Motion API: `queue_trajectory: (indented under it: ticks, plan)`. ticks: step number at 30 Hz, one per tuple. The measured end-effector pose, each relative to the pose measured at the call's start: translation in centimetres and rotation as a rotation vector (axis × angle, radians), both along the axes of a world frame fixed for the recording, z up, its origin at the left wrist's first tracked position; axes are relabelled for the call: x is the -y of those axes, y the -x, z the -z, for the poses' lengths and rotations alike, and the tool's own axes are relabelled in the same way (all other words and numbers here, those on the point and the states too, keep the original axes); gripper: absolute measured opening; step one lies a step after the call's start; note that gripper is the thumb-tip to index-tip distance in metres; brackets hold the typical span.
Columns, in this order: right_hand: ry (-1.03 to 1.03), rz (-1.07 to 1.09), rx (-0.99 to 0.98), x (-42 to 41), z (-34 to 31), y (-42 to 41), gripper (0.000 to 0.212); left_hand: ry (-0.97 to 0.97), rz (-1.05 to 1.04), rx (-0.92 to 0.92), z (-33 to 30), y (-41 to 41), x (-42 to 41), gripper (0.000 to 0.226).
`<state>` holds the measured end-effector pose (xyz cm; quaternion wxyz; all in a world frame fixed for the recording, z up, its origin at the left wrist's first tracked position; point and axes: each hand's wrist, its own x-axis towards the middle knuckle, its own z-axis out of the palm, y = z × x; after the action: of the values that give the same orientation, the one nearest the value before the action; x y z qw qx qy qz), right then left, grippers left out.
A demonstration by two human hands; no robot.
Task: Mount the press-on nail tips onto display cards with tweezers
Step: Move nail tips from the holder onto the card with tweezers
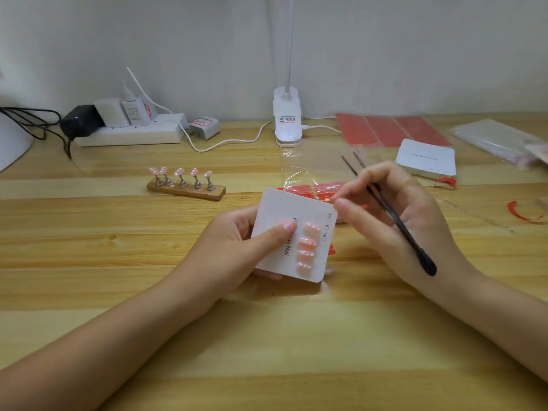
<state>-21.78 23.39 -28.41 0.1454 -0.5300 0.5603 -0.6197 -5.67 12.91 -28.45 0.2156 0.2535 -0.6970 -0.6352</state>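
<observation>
My left hand (237, 244) grips a white display card (278, 212) from below, its thumb pressed on the card's face. Several pink nail tips (307, 250) sit in a column on the card's right side. My right hand (391, 215) holds black tweezers (406, 232) across the palm, their tips pointing away from me, and its thumb and forefinger meet at the card's upper right corner. A wooden stand (186, 189) at centre left carries several more pink nail tips (178, 172) on metal holders.
Red adhesive strips (299, 189) in a clear bag lie behind the card. A stack of white cards (427, 157) and red sheets (391, 129) are at the back right. A clip lamp (287, 120), power strip (130, 133) and chargers line the wall.
</observation>
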Motion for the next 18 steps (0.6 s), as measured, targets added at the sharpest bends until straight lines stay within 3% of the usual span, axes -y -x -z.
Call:
queue_trajectory:
  ticks: [3, 6, 8, 12, 18]
  plan:
    - [0.065, 0.083, 0.051, -0.1, -0.3, 0.5, 0.015, -0.038, -0.020, -0.017, 0.3, -0.1, 0.3, 0.026]
    - [0.041, 0.069, 0.201, -0.7, -0.2, 1.2, 0.048, -0.069, -0.006, -0.035, 0.5, -0.2, 0.5, 0.028]
    - [-0.021, 0.023, 0.295, -0.8, 0.0, 1.1, 0.058, -0.103, -0.007, -0.064, 0.5, -0.2, 0.5, 0.030]
    - [-0.051, -0.109, 0.494, -0.5, 0.0, 0.7, 0.046, -0.176, -0.026, -0.118, 0.5, -0.3, 0.7, 0.031]
    - [-0.090, -0.115, 0.546, -0.3, 0.1, 0.5, 0.029, -0.223, -0.017, -0.148, 0.4, -0.1, 0.7, 0.027]
